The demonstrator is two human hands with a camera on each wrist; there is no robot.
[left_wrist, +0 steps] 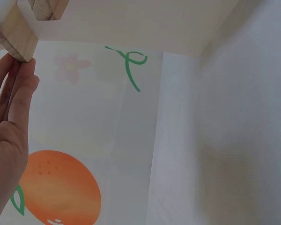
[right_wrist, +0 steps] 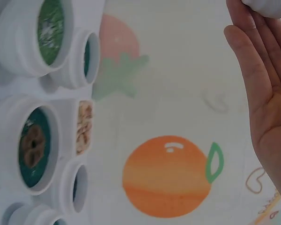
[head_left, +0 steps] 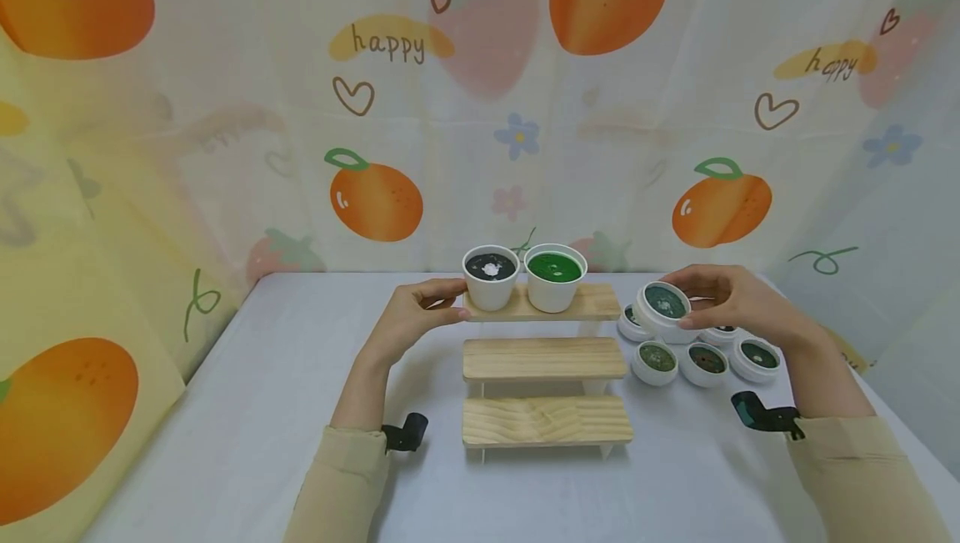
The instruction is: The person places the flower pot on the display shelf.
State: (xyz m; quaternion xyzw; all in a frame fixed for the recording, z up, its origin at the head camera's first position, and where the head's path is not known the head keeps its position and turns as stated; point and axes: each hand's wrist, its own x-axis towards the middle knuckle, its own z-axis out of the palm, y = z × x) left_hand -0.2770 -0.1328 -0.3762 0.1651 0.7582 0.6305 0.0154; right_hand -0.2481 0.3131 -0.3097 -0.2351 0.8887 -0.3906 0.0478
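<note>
A three-tier stand with wooden shelves [head_left: 544, 359] and white supports stands mid-table. My left hand [head_left: 420, 309] pinches the left end of its top shelf [left_wrist: 18, 35], fingers and thumb on opposite sides. On that shelf sit two white cups side by side: one with black filling and a white spot [head_left: 491, 289], one with green filling [head_left: 555, 280]. My right hand [head_left: 731, 297] holds a white cup with dark green filling [head_left: 662, 309] by its side, tilted, above the group at the right. Only the held cup's edge [right_wrist: 269, 7] shows in the right wrist view.
Right of the stand, several small white cups cluster on the white tabletop, among them one with a brown ring-shaped piece [right_wrist: 25, 145] and one with speckled green filling [head_left: 655, 362]. Behind them stands a container of beige pieces [right_wrist: 84, 126]. A fruit-printed cloth [head_left: 517, 126] hangs at the back.
</note>
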